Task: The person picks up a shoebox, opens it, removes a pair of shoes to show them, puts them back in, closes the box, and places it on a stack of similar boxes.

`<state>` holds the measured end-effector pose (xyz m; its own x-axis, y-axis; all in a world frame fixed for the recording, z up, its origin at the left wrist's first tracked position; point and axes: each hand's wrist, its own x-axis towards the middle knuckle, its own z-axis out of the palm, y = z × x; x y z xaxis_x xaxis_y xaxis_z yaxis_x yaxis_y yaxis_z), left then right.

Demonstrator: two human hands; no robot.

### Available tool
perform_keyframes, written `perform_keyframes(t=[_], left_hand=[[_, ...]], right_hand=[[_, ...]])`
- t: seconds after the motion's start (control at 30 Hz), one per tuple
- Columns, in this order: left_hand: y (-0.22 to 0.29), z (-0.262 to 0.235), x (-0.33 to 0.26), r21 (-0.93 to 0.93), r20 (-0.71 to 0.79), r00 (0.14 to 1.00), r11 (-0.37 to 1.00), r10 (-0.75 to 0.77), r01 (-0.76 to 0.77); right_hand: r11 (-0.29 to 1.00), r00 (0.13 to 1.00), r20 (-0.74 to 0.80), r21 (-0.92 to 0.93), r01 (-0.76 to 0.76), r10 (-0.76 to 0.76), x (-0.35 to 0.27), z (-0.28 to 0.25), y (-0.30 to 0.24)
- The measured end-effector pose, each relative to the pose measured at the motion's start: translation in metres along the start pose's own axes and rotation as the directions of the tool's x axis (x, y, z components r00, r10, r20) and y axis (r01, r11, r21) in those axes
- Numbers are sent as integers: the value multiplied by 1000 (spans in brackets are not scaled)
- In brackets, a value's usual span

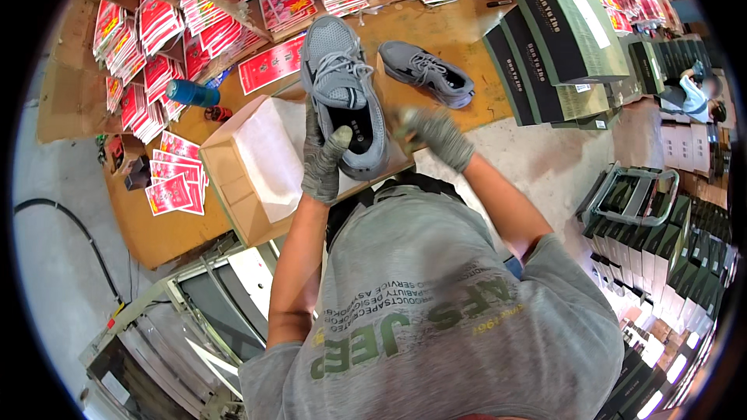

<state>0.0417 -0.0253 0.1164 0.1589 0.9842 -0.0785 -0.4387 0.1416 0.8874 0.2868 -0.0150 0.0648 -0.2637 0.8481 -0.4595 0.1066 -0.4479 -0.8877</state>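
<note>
My left hand [325,157], in a grey work glove, grips the heel of a grey lace-up sneaker [342,85] and holds it above an open cardboard shoebox [233,187] lined with white tissue paper. My right hand [436,134], also gloved, is closed around something small just right of the shoe's heel; what it is cannot be made out. A second grey sneaker [428,71] lies on its side on the brown table [459,23] behind my right hand.
Stacks of red printed cards [156,39] cover the table's left and far side. Dark green shoeboxes [560,23] pile up at the right. More dark boxes [669,264] and a step stool [630,194] stand on the floor right; a machine [194,319] sits lower left. Another person [696,93] is far right.
</note>
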Motion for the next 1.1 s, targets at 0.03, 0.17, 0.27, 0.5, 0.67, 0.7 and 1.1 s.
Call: perform_keyframes(t=[0.03,0.17,0.27,0.5,0.67,0.7,1.1], left_hand=[[-6,-5,2,-24,4,1000,1000,17,-17],[0,-4,-10,-60,2,999,997,39,-39],[1,-10,-20,-53,-14,1000,999,0,-1],[10,-6,-30,-70,-16,997,994,82,-83],[22,5,-35,-100,-64,997,994,35,-41],[20,5,-35,-92,-70,996,994,47,-54],[20,15,-32,86,-181,982,995,59,-44]], right_hand=[[979,960,-197,7,202,-197,20,-16,11],[584,881,-272,-812,6,-387,85,-102,16],[649,948,-280,-751,-118,-152,137,-130,46],[818,792,-230,279,-503,565,194,-139,71],[804,850,-252,524,-281,462,209,-151,89],[793,854,-252,551,-260,455,209,-153,90],[757,791,-121,407,-512,600,92,-113,32]])
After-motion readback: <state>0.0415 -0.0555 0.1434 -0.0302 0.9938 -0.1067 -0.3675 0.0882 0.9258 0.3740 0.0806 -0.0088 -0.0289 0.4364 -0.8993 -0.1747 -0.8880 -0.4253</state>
